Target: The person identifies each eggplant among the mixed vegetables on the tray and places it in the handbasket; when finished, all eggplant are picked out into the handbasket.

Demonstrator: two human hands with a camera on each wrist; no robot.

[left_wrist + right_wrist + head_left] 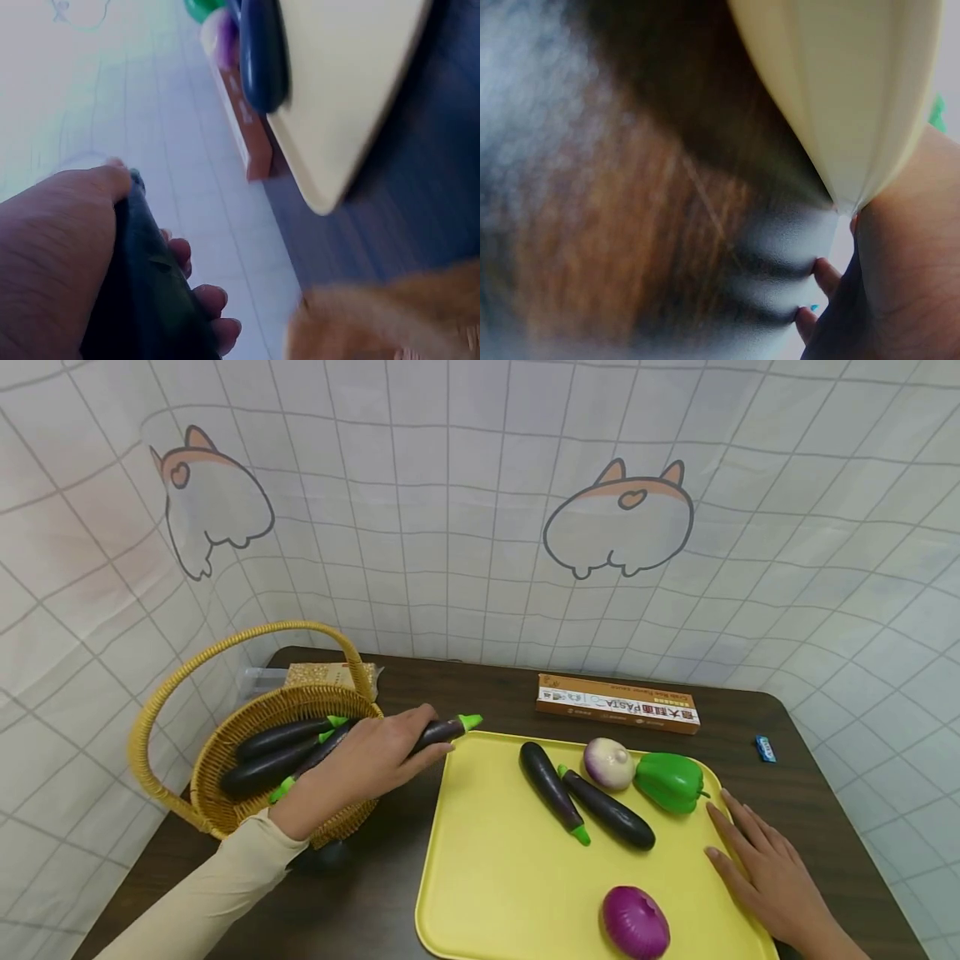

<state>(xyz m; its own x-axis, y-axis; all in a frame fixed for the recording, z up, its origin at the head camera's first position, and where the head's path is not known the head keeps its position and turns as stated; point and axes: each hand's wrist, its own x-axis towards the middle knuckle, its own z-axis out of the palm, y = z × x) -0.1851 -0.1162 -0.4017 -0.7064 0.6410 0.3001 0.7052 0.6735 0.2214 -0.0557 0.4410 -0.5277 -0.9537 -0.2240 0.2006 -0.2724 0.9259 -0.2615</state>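
My left hand [375, 756] grips an eggplant [442, 732] between the wicker basket and the yellow tray; its green stem end points right. The left wrist view shows the thumb and fingers around this dark eggplant [154, 300]. Behind the forearm, several eggplants [281, 739] lie in the wicker basket [217, 768]. My right hand [772, 872] rests at the right rim of the yellow tray [480, 877], fingers spread. On the tray are two eggplants [551, 785], a white-and-purple turnip [609, 764], a green bell pepper [670, 782] and a purple onion [635, 922].
A pasta box [618, 702] lies behind the tray. Farther right is a small blue packet [765, 748]. A bag of yellow kernels [322, 675] sits behind the basket, whose tall handle [142, 727] arches up. Gridded white cloth [465, 527] surrounds the dark table [375, 893].
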